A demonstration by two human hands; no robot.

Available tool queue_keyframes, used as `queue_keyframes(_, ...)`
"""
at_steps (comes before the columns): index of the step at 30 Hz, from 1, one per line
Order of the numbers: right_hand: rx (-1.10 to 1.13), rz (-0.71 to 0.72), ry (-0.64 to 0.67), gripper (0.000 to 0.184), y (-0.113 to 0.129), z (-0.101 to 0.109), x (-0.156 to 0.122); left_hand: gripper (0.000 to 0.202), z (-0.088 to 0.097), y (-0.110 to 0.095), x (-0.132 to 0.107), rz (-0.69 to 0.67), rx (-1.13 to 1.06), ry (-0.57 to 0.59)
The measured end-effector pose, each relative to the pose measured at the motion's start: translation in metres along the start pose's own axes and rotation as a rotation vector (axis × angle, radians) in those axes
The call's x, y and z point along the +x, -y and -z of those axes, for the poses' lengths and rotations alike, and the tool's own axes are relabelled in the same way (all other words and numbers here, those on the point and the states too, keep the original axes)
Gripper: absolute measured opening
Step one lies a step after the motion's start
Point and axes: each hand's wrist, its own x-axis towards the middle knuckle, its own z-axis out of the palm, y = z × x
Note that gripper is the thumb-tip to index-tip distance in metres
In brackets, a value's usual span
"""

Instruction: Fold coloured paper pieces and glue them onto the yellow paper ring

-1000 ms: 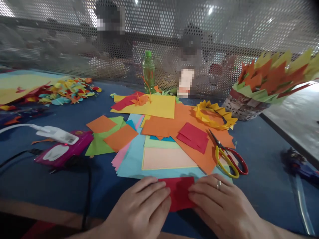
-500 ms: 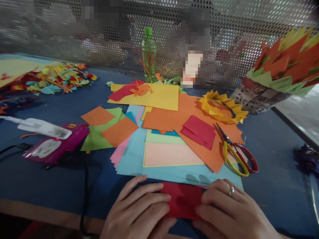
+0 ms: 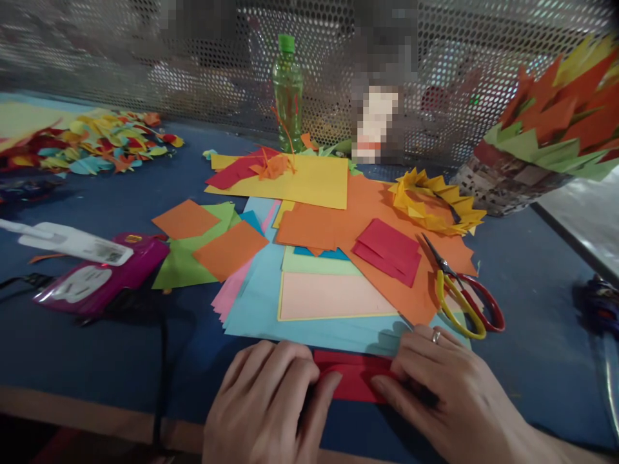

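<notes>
— Blue desk, a perforated metal screen behind it, and blurred people beyond. What worries you?
— Biggest first: the light blue sheet. The red paper lies at the near edge of the desk with its far edge meeting that sheet. I cannot tell whether they overlap. If they do, pressure could make the red piece slide and the crease run crooked.
— And the hands?
— The left hand and right hand are both spread, fingertips pressing the red paper from either side and gripping nothing. An uneven push might skew the fold or tear it.
— Anything close by?
— The scissors lie just beside the right hand, blades pointing away, so a careless sweep could knock them. A pink power strip with its cable sits to the left.
— What about the rest of the surface?
— Orange, yellow and green sheets are piled mid-desk. There is a heap of paper scraps far left and a basket of paper points far right. A yellow paper ring lies near the basket, and a green bottle stands by the screen.
</notes>
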Motion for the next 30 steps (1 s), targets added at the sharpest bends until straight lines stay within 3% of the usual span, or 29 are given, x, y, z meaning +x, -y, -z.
queue_keyframes(14,-0.023,-0.027,0.0,0.034,-0.0008,-0.0044,0.0027,0.019,-0.0016,-0.0001,0.006,-0.082,0.095,-0.004)
queue_keyframes(26,-0.042,-0.006,0.025,0.031,-0.0015,-0.0036,0.0017,0.021,-0.0022,0.0018,0.0064,-0.059,0.121,0.032)
queue_keyframes(30,-0.052,-0.003,0.025,0.03,-0.0016,-0.0038,0.0021,0.018,-0.0006,-0.0001,0.0077,-0.046,0.141,-0.003)
